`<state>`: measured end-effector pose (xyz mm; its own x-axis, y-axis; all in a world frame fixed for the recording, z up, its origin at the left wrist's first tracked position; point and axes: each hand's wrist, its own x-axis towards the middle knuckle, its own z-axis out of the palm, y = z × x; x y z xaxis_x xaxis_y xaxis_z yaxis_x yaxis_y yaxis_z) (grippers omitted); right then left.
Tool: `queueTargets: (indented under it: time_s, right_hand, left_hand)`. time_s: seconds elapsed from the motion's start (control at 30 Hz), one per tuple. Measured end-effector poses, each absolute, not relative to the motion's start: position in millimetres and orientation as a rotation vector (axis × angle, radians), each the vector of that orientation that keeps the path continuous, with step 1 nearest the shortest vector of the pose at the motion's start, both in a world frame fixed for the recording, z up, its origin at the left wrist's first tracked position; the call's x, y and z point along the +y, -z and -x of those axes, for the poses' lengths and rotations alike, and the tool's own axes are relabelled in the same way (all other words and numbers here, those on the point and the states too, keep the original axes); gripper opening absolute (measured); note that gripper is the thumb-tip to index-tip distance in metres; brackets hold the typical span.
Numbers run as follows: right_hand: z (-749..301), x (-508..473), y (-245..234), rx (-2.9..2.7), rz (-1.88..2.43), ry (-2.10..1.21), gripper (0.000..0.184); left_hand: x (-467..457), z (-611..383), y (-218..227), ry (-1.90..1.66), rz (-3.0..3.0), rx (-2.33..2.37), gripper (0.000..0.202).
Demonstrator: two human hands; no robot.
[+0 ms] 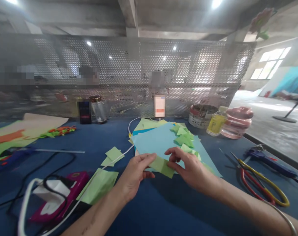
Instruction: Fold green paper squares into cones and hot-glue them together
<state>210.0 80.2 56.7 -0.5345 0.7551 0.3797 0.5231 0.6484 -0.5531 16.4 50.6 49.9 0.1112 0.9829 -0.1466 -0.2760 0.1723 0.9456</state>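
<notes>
Between my two hands is a small piece of green paper (163, 166), held above the table's near middle. My left hand (142, 167) pinches its left end between thumb and fingers. At the paper's right end, the thumb and fingers of my right hand (184, 162) close on it. Just behind lies a light blue sheet (155, 139), on top of other coloured sheets. Several folded green paper pieces (184, 139) run down the right part of that stack. Flat green paper squares (113, 154) and a larger green paper stack (99, 185) lie to the left.
At right are red-and-yellow-handled scissors (259, 183), a glue gun (273, 162), a yellow bottle (216, 123), a pink jug (237, 123) and a round basket (203, 116). A white cable (89, 188) crosses by a magenta power strip (62, 196). A perforated screen (129, 75) stands behind.
</notes>
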Motion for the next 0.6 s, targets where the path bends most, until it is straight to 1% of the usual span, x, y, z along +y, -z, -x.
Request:
queueTargets:
  time_s: [0.1,0.2,0.43,0.6]
  right_hand:
    - [-217.3,77.8,-53.5,-2.335,0.958,-0.296,0.023]
    - [-219.0,79.0,-51.7,-2.358,0.915,-0.149,0.021]
    - [-219.9,83.7,-48.3,-2.354,0.902,-0.096,0.018]
    - [-218.8,82.7,-49.6,-2.346,0.878,-0.091,0.018]
  left_hand:
    - [51.6,-16.8,-49.3,-1.146,-0.862,0.983,0.034]
    - [52.3,-18.1,-47.2,-1.147,-0.832,0.949,0.032]
    - [52.8,-18.7,-45.5,-1.19,-0.834,0.901,0.034]
    - [53.2,-17.1,-44.4,-1.191,-0.846,0.907,0.031]
